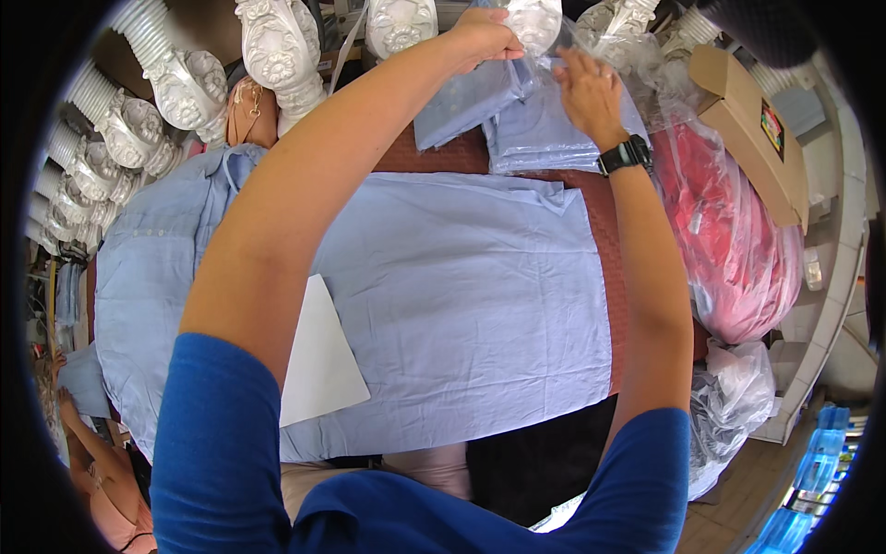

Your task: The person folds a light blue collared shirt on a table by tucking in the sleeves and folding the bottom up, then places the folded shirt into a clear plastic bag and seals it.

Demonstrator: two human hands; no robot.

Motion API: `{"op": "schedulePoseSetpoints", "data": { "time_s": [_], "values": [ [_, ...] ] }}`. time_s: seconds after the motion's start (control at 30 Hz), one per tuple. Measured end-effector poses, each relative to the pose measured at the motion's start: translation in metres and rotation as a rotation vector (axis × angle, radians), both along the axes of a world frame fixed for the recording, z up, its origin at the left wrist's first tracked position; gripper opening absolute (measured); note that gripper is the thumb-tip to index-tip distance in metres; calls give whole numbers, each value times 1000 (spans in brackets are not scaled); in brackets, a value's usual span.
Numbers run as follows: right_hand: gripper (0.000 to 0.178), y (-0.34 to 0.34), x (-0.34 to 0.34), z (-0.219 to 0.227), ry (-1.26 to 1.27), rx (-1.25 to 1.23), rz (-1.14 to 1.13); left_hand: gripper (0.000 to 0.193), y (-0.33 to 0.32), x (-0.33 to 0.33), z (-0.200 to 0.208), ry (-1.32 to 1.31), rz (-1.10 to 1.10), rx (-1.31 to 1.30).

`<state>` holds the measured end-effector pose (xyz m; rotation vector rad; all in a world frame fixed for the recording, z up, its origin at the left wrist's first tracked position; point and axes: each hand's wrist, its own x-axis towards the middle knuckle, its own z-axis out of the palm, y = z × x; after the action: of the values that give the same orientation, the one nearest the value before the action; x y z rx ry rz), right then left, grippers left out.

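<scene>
Across the brown-red covered table (604, 217) lies a light blue shirt (461, 295), spread flat with its buttoned part at the left. A white sheet of card (318, 360) rests on it, partly behind my left arm. At the far side, my left hand (484, 39) is closed on the upper edge of a clear plastic bag holding a folded blue shirt (461, 106). Beside it, my right hand (591, 97), with a black watch on the wrist, reaches over another bagged blue shirt (535, 138). Its fingers are apart, touching or just above the plastic.
White ornate balusters (277, 51) line the far and left edges. To the right are a red bundle in clear plastic (724, 212), a cardboard box (757, 129) and crumpled plastic (734, 397). Blue bottles (817, 462) stand lower right; another person's arm (92, 443) shows lower left.
</scene>
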<state>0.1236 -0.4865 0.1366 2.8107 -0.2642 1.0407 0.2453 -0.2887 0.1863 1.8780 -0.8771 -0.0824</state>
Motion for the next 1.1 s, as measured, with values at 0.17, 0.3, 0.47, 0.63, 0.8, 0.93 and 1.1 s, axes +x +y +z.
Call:
{"op": "schedulePoseSetpoints", "data": {
  "time_s": [0.17, 0.3, 0.47, 0.63, 0.8, 0.93, 1.1],
  "values": [
    [52, -14, 9, -30, 278, 147, -154, 40, 22, -15, 7, 14, -17, -46],
    [51, -10, 13, -33, 145, 178, -69, 38, 88, -45, 15, 29, -57, -99],
    [43, -17, -23, -12, -221, 32, 210, 36, 234, -109, 16, 75, -56, -141],
    [39, 114, -128, -5, -252, 302, 333, 34, 411, -190, -21, 97, 226, 50],
    [46, 277, -211, -63, 283, 943, 520, 38, 513, -264, -110, -73, 557, 401],
    [59, 382, -208, -84, 456, 1183, 559, 46, 544, -293, -164, -226, 741, 534],
    [70, 415, -160, -137, 334, 958, 394, 32, 543, -291, -147, 77, 759, 328]
  ]
}}
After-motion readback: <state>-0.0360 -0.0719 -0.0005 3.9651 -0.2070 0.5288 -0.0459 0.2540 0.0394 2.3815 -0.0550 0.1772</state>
